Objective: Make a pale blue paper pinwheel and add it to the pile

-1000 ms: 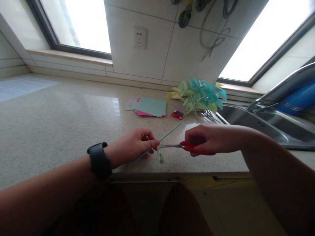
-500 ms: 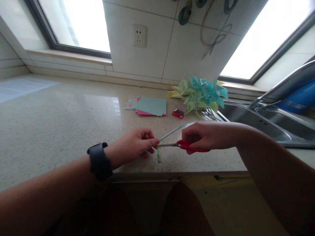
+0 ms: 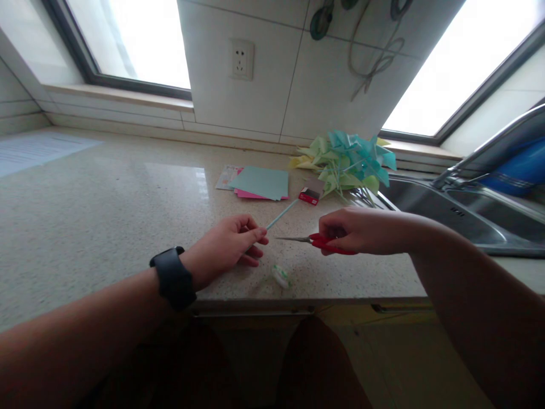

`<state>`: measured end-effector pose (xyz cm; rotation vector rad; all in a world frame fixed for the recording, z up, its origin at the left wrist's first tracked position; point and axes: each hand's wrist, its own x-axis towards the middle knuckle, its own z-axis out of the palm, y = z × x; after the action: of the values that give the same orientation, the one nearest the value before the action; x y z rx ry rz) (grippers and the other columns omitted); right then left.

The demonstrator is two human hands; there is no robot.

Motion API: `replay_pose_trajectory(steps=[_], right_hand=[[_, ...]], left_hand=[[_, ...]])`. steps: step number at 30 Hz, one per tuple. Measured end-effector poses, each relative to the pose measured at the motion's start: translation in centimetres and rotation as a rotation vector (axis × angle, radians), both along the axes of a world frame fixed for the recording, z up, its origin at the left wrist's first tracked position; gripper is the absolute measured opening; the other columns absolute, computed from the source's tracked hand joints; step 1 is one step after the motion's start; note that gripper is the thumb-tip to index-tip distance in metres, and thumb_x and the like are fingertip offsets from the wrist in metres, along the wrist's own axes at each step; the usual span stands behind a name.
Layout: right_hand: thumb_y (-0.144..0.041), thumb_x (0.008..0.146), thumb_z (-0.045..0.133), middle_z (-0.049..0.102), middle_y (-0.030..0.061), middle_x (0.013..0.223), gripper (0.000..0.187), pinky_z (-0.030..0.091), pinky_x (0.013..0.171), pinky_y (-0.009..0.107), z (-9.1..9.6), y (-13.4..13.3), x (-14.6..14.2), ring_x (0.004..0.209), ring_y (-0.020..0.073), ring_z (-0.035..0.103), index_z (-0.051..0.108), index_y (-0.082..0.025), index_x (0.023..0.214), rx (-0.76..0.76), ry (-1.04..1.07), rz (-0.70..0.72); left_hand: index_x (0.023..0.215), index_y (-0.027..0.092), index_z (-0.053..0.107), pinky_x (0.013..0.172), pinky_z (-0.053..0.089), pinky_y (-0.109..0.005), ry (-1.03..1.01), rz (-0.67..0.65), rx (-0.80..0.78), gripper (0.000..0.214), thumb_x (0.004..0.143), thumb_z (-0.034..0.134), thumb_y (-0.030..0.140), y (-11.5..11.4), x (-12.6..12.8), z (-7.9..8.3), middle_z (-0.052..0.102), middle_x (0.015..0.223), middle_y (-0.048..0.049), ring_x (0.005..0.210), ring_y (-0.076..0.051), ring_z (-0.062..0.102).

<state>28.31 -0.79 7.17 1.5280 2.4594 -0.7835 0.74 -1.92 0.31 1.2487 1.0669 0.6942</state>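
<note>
My left hand (image 3: pixel 227 241) pinches a thin pale-blue stick (image 3: pixel 283 213) between thumb and fingers; the stick slants up to the right. My right hand (image 3: pixel 361 228) is closed around the red handles of a pair of scissors (image 3: pixel 315 241). The blades look closed and point left, a short gap from my left fingertips. Below them, near the counter's front edge, is a small white and green roll (image 3: pixel 281 276), blurred, which looks like tape.
Stacked pale-green and pink paper (image 3: pixel 261 183) lies behind my hands, beside a small red box (image 3: pixel 309 196). Paper pinwheels (image 3: pixel 353 159) are heaped by the wall. A steel sink (image 3: pixel 447 213) is on the right, and a printed sheet (image 3: pixel 38 149) at far left.
The scissors have moved away from my left fingers. The green strip that hung below them is gone from there, and the roll shows lower down. The stick has shifted left and down.
</note>
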Motion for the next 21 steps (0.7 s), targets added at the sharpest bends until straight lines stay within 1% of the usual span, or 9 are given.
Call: replay_pose_trajectory(steps=[2,5,7,8,10,12,14,17,21], right_hand=[[-0.052,0.085,0.064,0.059,0.0003,0.066,0.033,0.034,0.050,0.027,-1.6,-1.4,0.2,0.056,0.0136,0.048,0.064,-0.020,0.081,0.077,0.116,-0.152],[-0.057,0.081,0.064,0.062,0.0032,0.078,0.037,0.043,0.053,0.029,-4.9,-5.0,-1.1,0.064,0.0164,0.054,0.056,-0.021,0.088,0.171,0.518,-0.487],[-0.051,0.069,0.078,0.064,0.0058,0.092,0.053,0.048,0.057,0.032,-7.1,-7.6,-2.9,0.071,0.0196,0.059,0.056,-0.023,0.108,0.208,0.601,-0.553],[-0.048,0.063,0.083,0.064,0.0056,0.090,0.059,0.048,0.058,0.033,-8.0,-8.6,-3.8,0.071,0.0205,0.059,0.057,-0.022,0.109,0.266,0.583,-0.571],[-0.043,0.070,0.080,0.064,0.0044,0.082,0.045,0.047,0.058,0.034,-9.1,-9.8,-5.3,0.069,0.0207,0.058,0.061,-0.023,0.105,0.362,0.532,-0.589],[-0.039,0.077,0.073,0.063,0.0031,0.074,0.029,0.046,0.057,0.033,-9.5,-9.7,-6.2,0.065,0.0193,0.058,0.064,-0.022,0.098,0.367,0.563,-0.576],[-0.038,0.080,0.069,0.065,0.0030,0.071,0.022,0.046,0.056,0.032,-9.3,-8.8,-6.2,0.063,0.0183,0.058,0.065,-0.021,0.092,0.334,0.611,-0.577],[-0.041,0.081,0.068,0.070,0.0055,0.076,0.024,0.048,0.059,0.032,-8.8,-6.4,-4.7,0.065,0.0187,0.061,0.066,-0.019,0.089,0.392,0.596,-0.624],[-0.042,0.083,0.067,0.075,0.0107,0.089,0.028,0.050,0.069,0.035,-7.9,-3.0,-1.3,0.076,0.0230,0.068,0.070,-0.017,0.096,0.527,0.385,-0.667]], left_hand=[[0.085,0.017,0.055,0.063,0.058,-0.029,-0.016,0.054,-0.002,0.021,0.094,0.061,0.035,0.1,0.0,-0.1,0.070,0.103,-0.0080,0.074,-0.014,0.066],[0.087,0.018,0.055,0.062,0.058,-0.030,-0.034,0.091,-0.008,0.022,0.095,0.060,0.037,0.3,-0.1,-0.3,0.070,0.105,-0.0087,0.075,-0.015,0.066],[0.087,0.018,0.055,0.060,0.058,-0.029,-0.044,0.101,-0.011,0.022,0.094,0.061,0.037,0.4,-0.1,-0.4,0.070,0.105,-0.0090,0.074,-0.015,0.066],[0.088,0.018,0.055,0.060,0.057,-0.028,-0.046,0.107,-0.011,0.022,0.094,0.061,0.037,0.4,-0.1,-0.5,0.070,0.105,-0.0090,0.074,-0.015,0.066],[0.089,0.018,0.056,0.060,0.057,-0.028,-0.049,0.118,-0.009,0.021,0.094,0.061,0.037,0.3,-0.1,-0.5,0.070,0.105,-0.0085,0.075,-0.015,0.067],[0.089,0.017,0.057,0.060,0.057,-0.028,-0.056,0.121,-0.007,0.021,0.095,0.061,0.037,0.3,-0.1,-0.6,0.069,0.103,-0.0079,0.076,-0.015,0.067],[0.089,0.017,0.057,0.060,0.057,-0.028,-0.067,0.114,-0.005,0.021,0.095,0.061,0.037,0.3,-0.2,-0.7,0.069,0.100,-0.0075,0.075,-0.015,0.066],[0.086,0.016,0.060,0.058,0.056,-0.026,-0.086,0.104,0.003,0.026,0.094,0.062,0.040,0.4,-0.2,-0.8,0.067,0.092,-0.0065,0.072,-0.014,0.063],[0.086,0.016,0.062,0.055,0.055,-0.026,-0.114,0.103,0.019,0.031,0.089,0.068,0.046,0.3,-0.2,-0.8,0.060,0.079,-0.0025,0.068,-0.014,0.057]])
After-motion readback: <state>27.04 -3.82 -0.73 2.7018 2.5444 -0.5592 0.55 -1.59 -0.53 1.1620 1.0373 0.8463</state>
